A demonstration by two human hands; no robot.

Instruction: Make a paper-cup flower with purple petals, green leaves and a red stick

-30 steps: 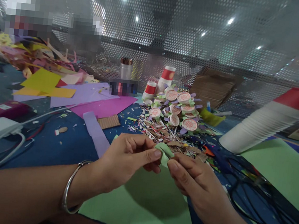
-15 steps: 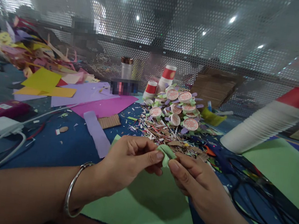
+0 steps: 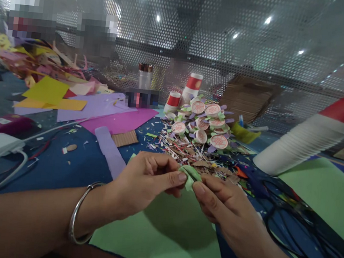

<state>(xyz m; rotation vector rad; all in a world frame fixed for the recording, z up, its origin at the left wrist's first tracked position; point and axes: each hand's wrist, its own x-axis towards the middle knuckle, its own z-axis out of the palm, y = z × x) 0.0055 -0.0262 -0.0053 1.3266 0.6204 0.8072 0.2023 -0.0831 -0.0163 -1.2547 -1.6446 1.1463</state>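
Over green sheet (image 3: 163,246), left hand (image 3: 146,187), right hand (image 3: 228,203), pinching small green paper (image 3: 190,181).

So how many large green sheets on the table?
2: one green sheet below the left hand and right hand, a second green sheet at far right, beside the tilted cup stack. Others could be hidden underneath.

One bottle (image 3: 144,79) is standing, three cup stacks (image 3: 308,138) are standing right of it, two hands (image 3: 146,185) are pinching one green piece (image 3: 189,180) before it

Craft workspace — littered scraps (image 3: 185,148), stacked cups (image 3: 303,137)
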